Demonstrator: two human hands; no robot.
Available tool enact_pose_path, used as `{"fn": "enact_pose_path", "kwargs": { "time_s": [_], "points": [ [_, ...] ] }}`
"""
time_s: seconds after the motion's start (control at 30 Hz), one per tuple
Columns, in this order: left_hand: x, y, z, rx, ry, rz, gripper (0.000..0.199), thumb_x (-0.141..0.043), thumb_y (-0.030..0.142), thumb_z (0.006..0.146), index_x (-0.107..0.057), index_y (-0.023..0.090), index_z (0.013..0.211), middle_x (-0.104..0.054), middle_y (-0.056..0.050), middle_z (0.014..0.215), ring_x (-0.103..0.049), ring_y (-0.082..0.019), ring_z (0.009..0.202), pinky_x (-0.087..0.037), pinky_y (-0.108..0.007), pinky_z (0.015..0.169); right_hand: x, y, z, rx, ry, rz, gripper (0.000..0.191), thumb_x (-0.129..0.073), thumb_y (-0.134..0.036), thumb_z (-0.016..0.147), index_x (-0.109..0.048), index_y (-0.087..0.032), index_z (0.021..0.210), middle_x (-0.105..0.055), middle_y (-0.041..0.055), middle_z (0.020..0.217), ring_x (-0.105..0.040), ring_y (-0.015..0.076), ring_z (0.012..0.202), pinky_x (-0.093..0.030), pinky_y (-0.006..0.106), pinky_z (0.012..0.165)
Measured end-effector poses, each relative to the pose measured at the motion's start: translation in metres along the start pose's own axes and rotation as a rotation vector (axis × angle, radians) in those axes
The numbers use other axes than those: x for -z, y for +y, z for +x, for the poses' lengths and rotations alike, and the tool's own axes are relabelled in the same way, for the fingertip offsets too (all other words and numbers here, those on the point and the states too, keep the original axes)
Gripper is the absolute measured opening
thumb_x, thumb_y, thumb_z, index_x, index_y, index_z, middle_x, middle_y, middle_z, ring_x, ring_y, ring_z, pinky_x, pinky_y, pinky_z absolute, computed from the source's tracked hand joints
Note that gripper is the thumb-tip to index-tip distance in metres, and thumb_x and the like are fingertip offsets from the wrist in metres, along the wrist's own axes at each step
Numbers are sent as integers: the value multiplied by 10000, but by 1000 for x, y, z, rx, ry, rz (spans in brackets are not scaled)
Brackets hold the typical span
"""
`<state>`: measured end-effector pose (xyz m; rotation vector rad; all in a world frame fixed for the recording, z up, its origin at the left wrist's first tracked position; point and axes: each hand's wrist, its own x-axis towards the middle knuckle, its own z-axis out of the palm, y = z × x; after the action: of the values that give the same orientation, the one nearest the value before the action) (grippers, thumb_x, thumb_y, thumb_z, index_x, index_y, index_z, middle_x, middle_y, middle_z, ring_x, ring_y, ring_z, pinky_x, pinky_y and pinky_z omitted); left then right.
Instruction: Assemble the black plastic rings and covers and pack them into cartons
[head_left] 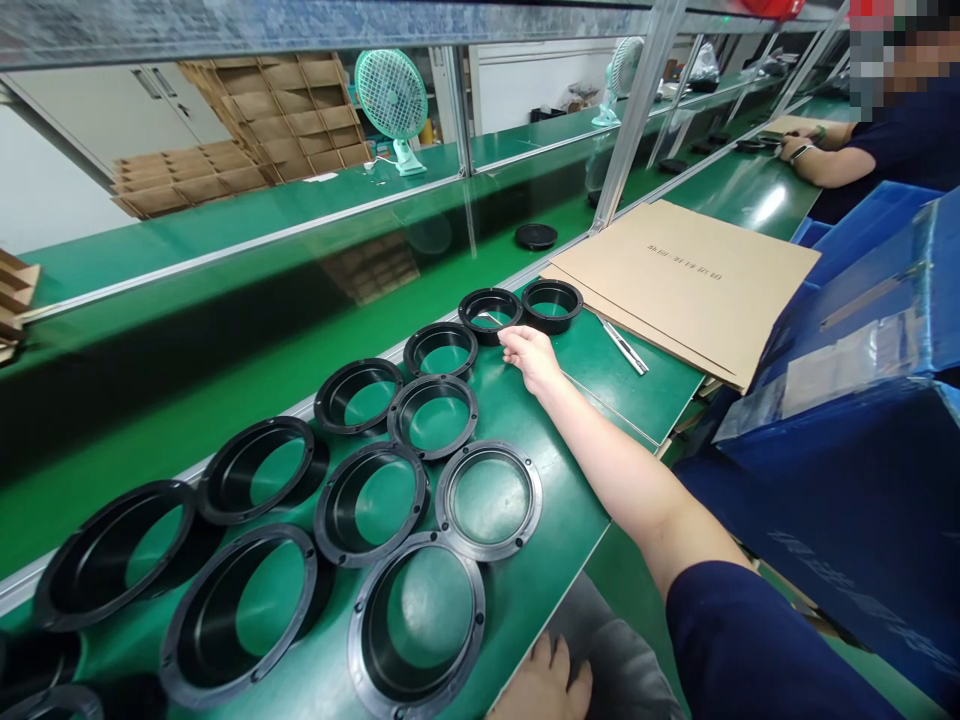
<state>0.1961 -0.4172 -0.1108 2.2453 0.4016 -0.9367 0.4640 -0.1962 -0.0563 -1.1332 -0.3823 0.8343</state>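
My right hand (531,358) reaches across the green table and pinches a thin pale stick-like item (491,319), whose end reaches over the opening of a black ring (468,303). Touching or very near that one is another black ring (552,318), to its right. Several more black flanged rings stand in rows toward the lower left, among them a ring (362,664) at the front edge. At the bottom, my left hand (551,682) lies by the table edge over grey cloth, fingers apart and holding nothing visible.
A utility knife (624,346) lies right of my right hand, beside stacked cardboard sheets (690,270). Blue bins (840,480) stand at the right. A green conveyor belt (270,350) runs behind the rings, with a black disc (535,236) on it. Another person's hands (799,142) are at the far right.
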Motion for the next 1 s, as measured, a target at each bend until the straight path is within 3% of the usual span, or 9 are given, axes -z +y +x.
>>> {"fn": "enact_pose_path", "kwargs": {
  "time_s": [0.1,0.3,0.6,0.83,1.0],
  "points": [
    [9,5,-3,12,-95,-83,592,-322,300,976,-479,292,1547,-370,-109,1635,-293,-311,1550,-219,-562,1256,1,1,0,12,-20,-4,246,-815,-297,563,-687,-182,739,-617,-27,662,-521,86,603,-463,231,564],
    [19,12,-7,24,-184,-79,612,-305,255,982,-429,177,1576,-297,-204,1651,-203,-359,1572,-141,-563,1271,1,2,1,14,-17,-15,262,-793,-302,547,-693,-174,753,-630,-19,684,-530,90,610,-471,245,578],
    [21,11,-9,27,-163,-106,630,-285,283,965,-452,190,1566,-315,-159,1658,-213,-331,1576,-138,-550,1274,1,3,2,27,-25,-27,215,-786,-270,585,-672,-181,743,-625,-19,681,-541,99,617,-470,249,583],
    [31,18,-14,49,-183,-123,655,-279,271,943,-440,174,1571,-302,-169,1663,-213,-345,1575,-130,-537,1276,1,2,2,0,-13,0,266,-824,-291,578,-683,-179,774,-629,-25,691,-528,84,595,-466,240,566],
    [28,15,-11,31,-179,-114,649,-295,259,941,-446,167,1566,-305,-188,1656,-220,-361,1570,-137,-553,1272,1,2,2,-1,-11,24,329,-879,-359,593,-674,-174,772,-636,-11,690,-519,82,581,-455,233,543]
  ]
}}
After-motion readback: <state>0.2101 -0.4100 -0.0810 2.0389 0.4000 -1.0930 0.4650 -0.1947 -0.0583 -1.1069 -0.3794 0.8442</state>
